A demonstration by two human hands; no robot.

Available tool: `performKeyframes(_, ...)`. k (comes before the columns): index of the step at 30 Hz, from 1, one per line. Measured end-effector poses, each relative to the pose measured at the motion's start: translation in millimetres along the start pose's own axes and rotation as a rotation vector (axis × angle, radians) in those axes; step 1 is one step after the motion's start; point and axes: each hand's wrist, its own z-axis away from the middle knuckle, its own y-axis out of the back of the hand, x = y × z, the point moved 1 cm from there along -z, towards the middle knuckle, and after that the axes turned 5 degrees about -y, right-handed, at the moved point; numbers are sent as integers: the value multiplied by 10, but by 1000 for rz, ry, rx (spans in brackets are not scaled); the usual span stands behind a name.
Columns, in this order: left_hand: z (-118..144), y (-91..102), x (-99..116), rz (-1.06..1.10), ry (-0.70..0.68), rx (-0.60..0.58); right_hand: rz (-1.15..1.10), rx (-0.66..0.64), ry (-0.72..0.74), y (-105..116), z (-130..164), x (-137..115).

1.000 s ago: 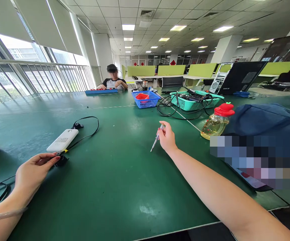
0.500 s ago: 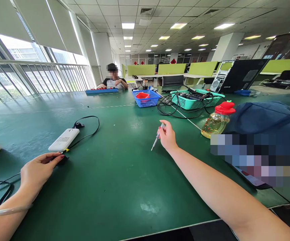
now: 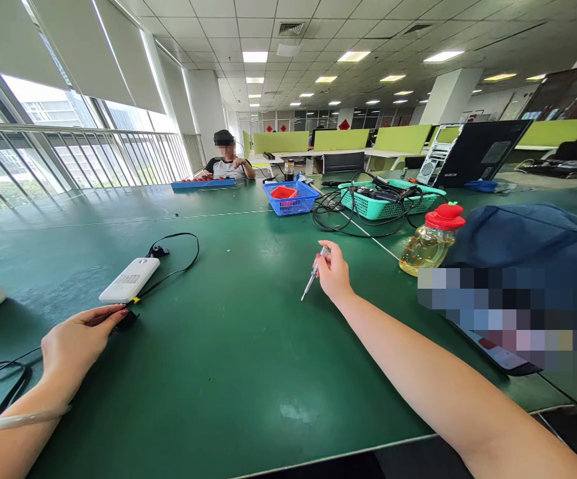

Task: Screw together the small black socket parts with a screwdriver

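My right hand [image 3: 334, 274] grips a slim screwdriver [image 3: 310, 284] with a clear handle. Its metal tip slants down and left, close to the green tabletop. At the left, my left hand [image 3: 75, 346] has thumb and fingers pinched on a small black piece [image 3: 129, 321], partly hidden by the fingers. Just beyond those fingers lies a white power bank [image 3: 129, 280], flat on the table. A thin black cable [image 3: 197, 251] loops beside it, with a yellow bit near its lower edge.
A blue basket [image 3: 291, 207] and a green basket of cables [image 3: 393, 207] stand farther back. To the right are a red-capped bottle [image 3: 425, 249], a dark blue cap [image 3: 532, 239] and a phone [image 3: 498, 352]. A person [image 3: 229, 163] sits at the far side behind a blue tray [image 3: 203, 184].
The view has shifted very slightly. Both hands keep their grips and hardly move.
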Motion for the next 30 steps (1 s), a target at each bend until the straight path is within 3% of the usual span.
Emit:
performKeyframes(6, 44, 50, 71, 19, 36, 31, 6, -2, 17, -3, 3, 5)
performKeyframes(17, 1, -38, -39, -122, -78, 29, 18, -5, 14, -3, 14, -18)
performKeyframes(30, 27, -28, -60, -207, -73, -76, 27, -18, 28, -1, 18, -43)
